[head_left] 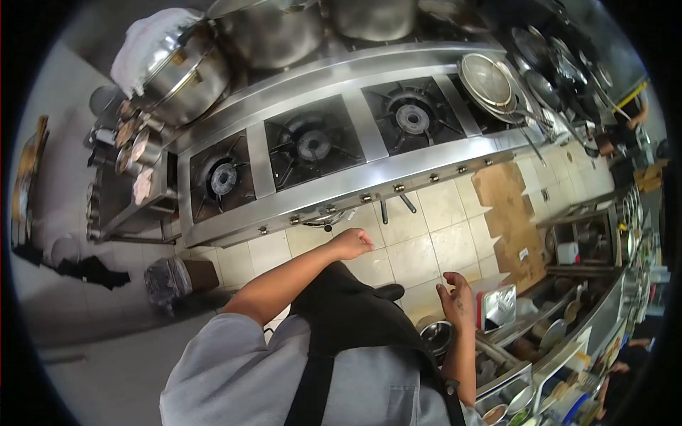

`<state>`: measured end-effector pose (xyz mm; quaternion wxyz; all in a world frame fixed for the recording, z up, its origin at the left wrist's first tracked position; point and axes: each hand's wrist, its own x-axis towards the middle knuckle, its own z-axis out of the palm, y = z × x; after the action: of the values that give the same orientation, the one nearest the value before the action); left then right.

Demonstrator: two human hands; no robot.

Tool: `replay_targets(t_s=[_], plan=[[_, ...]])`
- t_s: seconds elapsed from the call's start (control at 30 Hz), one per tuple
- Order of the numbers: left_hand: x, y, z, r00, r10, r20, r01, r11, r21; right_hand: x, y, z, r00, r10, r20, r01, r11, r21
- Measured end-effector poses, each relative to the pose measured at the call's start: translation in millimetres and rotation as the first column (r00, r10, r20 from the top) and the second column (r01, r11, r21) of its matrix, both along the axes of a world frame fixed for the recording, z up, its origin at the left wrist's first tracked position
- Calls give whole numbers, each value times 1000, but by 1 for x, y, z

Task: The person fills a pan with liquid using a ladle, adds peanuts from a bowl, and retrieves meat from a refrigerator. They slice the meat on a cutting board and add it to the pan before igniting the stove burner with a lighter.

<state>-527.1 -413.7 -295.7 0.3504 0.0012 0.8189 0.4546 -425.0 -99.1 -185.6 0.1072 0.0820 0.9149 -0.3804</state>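
Observation:
My left hand [353, 243] is held out in front of the black apron [362, 312], over the tiled floor, with its fingers curled in. Nothing shows in it. The steel stove [312, 206] with its row of knobs lies just beyond it. At the right, my right hand [458, 298] is raised with its thumb apart from loosely bent fingers, holding nothing. Beside that hand is a clear container with a red edge [497, 307]. A steel pot [435, 335] sits below it, partly hidden by my forearm.
Large pots [266, 35] stand behind the burners. Strainers [486, 82] rest at the stove's right end. Flattened cardboard [508, 220] lies on the floor. A lined bin [170, 277] stands at left, cluttered shelves [554, 312] at right. Other people's arms [639, 113] show at the right edge.

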Motion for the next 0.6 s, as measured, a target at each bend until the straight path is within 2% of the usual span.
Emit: replay_targets(t_s=[0.07, 0.13, 0.2, 0.27, 0.3, 0.33, 0.4, 0.47, 0.5, 0.53, 0.6], plan=[[3, -30, -22, 998, -47, 42, 48, 999, -26, 0, -21, -36, 999, -9, 37, 10, 1000, -25], [15, -62, -58, 998, -38, -49, 37, 999, -31, 2, -51, -80, 996, -38, 75, 42, 998, -50], [33, -96, -92, 999, -51, 9, 52, 997, -53, 3, -79, -138, 954, -44, 296, 141, 937, -318], [55, -128, -117, 993, -101, 69, 115, 963, -242, 34, -98, -274, 934, -93, 344, 181, 955, -234], [66, -143, -123, 981, -160, 113, 186, 941, -282, 41, -111, -289, 915, -90, 392, 155, 978, -139], [73, -157, -126, 964, -218, 155, 258, 911, -322, 43, -126, -293, 900, -48, 433, 43, 999, 21], [84, -179, -121, 962, -229, 147, 266, 908, -323, 63, -140, -344, 718, -133, 684, 124, 990, 63], [89, -192, -127, 972, -229, 52, 234, 928, -291, 74, -159, -370, 754, -109, 648, 106, 993, 43], [90, -195, -131, 968, -250, -18, 234, 925, -300, 72, -174, -386, 649, -363, 669, 440, 896, 59], [89, -196, -134, 959, -267, -90, 229, 925, -304, 68, -181, -393, 664, -421, 618, 539, 842, -5], [85, -192, -134, 941, -310, -135, 256, 915, -313, 50, -189, -418, 699, -462, 546, 547, 837, 7]])
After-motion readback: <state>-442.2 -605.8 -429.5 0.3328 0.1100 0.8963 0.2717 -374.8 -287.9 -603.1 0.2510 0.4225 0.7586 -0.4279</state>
